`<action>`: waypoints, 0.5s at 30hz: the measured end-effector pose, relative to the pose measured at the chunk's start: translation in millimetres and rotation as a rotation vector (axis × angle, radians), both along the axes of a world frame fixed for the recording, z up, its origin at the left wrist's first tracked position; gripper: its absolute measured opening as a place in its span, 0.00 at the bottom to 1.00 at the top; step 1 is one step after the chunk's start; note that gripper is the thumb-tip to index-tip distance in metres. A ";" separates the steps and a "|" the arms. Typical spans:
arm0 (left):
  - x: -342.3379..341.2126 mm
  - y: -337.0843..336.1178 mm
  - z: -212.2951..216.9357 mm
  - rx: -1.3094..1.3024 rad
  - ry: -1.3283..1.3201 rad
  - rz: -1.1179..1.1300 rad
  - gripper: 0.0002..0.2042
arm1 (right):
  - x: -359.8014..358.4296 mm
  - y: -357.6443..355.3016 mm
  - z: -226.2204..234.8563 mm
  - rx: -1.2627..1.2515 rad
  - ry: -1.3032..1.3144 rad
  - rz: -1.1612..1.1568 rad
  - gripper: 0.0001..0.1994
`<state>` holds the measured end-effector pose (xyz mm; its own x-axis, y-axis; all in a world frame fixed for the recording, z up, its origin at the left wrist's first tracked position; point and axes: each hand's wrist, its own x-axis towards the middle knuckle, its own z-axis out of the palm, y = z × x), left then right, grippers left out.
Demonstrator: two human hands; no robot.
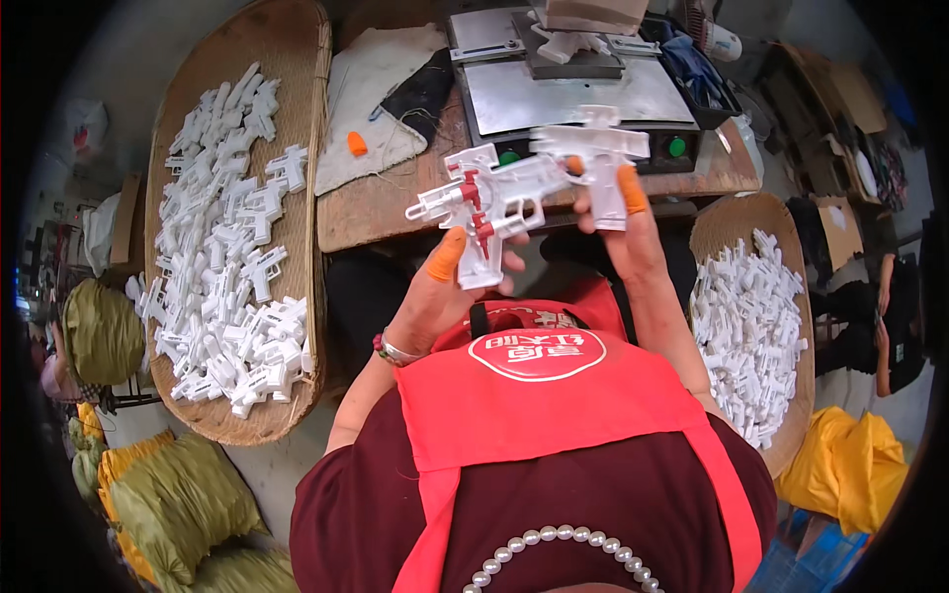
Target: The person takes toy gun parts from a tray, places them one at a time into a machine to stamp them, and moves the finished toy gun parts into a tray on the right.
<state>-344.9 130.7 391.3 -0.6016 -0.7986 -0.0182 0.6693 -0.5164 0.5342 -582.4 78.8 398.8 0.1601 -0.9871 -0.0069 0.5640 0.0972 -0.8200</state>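
My left hand [427, 295], an orange cot on its thumb, is closed on a white toy gun shell [481, 259] with red inner parts showing. My right hand [633, 242], also with an orange thumb cot, grips a white toy gun piece [605, 173], smeared by motion. Between them, a white section with a trigger guard [522, 212] overlaps both pieces; I cannot tell which one it belongs to. Both hands are raised in front of the near edge of the wooden workbench [386, 219].
A metal press-like machine [578, 94] with green buttons stands on the bench, a white piece [568, 44] on its block. Wicker trays of white toy gun parts flank me, left [297, 247] and right [717, 222]. An orange cot [357, 144] lies on a cloth [341, 173].
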 end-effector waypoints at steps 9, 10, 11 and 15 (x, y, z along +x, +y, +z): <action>-38.1 -28.5 -0.1 -0.625 -0.726 0.606 0.27 | 66.7 19.8 4.6 -0.502 0.588 -0.203 0.28; -44.9 -30.8 2.6 -0.726 -0.764 0.681 0.28 | 70.7 18.4 3.9 -0.607 0.630 -0.224 0.28; -48.0 -30.8 2.1 -0.725 -0.695 0.634 0.28 | 72.2 20.0 2.7 -0.593 0.555 -0.174 0.28; -55.2 -25.2 2.0 -0.658 -0.555 0.593 0.28 | 78.7 25.1 11.7 -0.543 0.430 -0.193 0.27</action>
<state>-400.1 105.5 393.3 -0.1499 -0.9154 0.3736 0.2944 0.3195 0.9007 -503.8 103.8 410.6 0.0760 -0.8796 0.4696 0.1466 -0.4560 -0.8778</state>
